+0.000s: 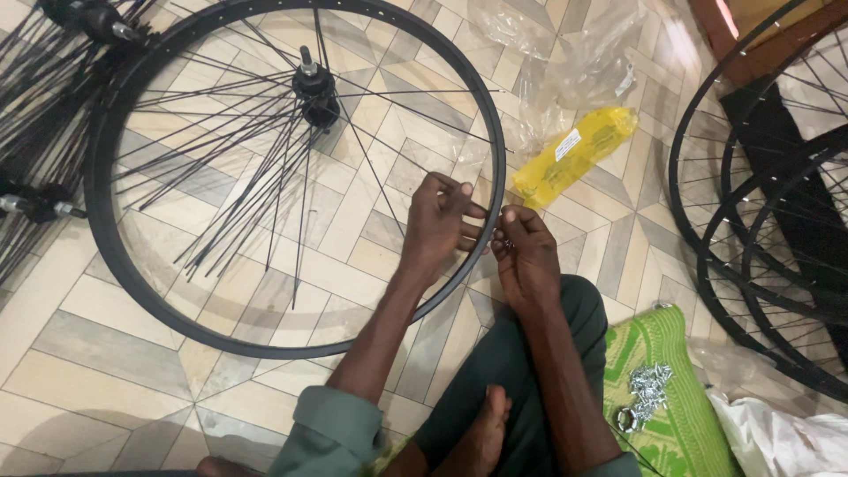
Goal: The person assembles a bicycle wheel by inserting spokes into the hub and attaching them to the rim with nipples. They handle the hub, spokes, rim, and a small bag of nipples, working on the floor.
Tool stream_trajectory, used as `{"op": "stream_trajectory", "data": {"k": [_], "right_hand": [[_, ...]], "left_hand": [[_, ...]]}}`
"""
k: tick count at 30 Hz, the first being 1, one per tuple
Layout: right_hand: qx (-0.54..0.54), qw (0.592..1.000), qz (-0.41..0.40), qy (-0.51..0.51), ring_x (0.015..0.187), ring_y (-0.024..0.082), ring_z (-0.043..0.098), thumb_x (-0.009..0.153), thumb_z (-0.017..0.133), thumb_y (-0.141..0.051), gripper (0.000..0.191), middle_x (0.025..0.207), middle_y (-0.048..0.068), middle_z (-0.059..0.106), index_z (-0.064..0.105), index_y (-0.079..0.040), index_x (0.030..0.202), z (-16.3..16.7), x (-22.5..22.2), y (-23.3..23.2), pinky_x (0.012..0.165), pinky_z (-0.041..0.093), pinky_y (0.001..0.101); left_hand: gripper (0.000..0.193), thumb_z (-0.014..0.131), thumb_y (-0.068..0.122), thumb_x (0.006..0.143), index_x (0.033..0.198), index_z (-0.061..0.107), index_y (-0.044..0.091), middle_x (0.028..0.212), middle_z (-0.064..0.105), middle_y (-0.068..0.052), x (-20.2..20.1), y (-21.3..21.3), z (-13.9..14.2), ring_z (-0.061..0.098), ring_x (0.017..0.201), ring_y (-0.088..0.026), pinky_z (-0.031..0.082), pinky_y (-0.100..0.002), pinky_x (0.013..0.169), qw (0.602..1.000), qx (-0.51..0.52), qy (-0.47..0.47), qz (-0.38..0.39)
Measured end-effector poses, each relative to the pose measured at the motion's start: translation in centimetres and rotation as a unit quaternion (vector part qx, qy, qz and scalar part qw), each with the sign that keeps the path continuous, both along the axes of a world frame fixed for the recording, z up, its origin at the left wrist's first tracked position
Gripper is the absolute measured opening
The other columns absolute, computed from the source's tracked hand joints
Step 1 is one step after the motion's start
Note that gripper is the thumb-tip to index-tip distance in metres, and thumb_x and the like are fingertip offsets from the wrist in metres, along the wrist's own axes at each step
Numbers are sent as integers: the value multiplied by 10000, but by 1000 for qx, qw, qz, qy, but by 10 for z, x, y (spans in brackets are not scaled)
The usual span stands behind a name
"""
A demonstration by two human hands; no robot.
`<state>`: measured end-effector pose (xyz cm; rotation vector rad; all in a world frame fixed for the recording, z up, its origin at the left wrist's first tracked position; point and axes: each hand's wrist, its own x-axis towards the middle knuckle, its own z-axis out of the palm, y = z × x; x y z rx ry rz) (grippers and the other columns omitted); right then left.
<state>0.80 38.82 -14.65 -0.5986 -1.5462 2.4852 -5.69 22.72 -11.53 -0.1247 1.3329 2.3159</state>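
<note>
While the left hand (439, 221) clamps the black metal wheel rim (487, 115) steady, the right hand (525, 250) pinches a small nipple against it

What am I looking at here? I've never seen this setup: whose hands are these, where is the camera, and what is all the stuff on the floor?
One camera, worn on a seated person's head, looks down at a tiled floor. The left hand and right hand meet at the black wheel rim, pinching something too small to tell. Loose spokes fan from the hub. Nearby lie a yellow packet, clear plastic bags, small metal parts on a green mat, and finished wheels at right.
</note>
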Motion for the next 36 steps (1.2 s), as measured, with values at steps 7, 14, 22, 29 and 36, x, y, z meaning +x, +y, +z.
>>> {"op": "stream_trajectory", "data": {"k": [7,14,22,29,36], "right_hand": [[2,1000,-7,7,824,100,605,1011,628,-109,152,937,33,655,662,-36,1140,0,-2,-1,749,518,233],[-22,999,12,45,854,126,613,1068,604,-88,138,1011,72,679,617,2,1172,-6,-3,3,827,540,276],[-2,1000,21,-4,879,272,716,1023,528,-158,244,1065,148,725,578,-21,1219,2,-4,-4,825,599,398],[-8,1000,23,12,950,282,702,1073,552,-130,242,1128,151,691,588,-12,1282,-2,-6,-5,850,597,439],[-6,1000,12,20,943,277,697,1076,564,-107,133,1149,153,691,587,-26,1178,3,-3,-8,855,609,452]], "left_hand": [[236,542,176,1019,1080,413,-12,951,691,-237,-4,-4,3,760,634,-302,642,-380,487,999,31,-12,-20],[229,542,158,1016,1072,420,-27,941,702,-221,-2,-2,-4,759,664,-283,626,-368,515,998,55,-8,-9],[290,582,270,991,1038,495,-3,719,681,-136,-3,9,-8,693,512,-228,541,-353,390,998,-48,19,29],[302,601,292,1000,1025,524,1,688,691,-142,-7,18,-15,675,508,-185,536,-327,412,993,-84,60,57],[270,634,246,980,997,585,-19,735,711,-114,-8,10,-12,696,516,-180,552,-314,393,994,-84,54,40]]}}
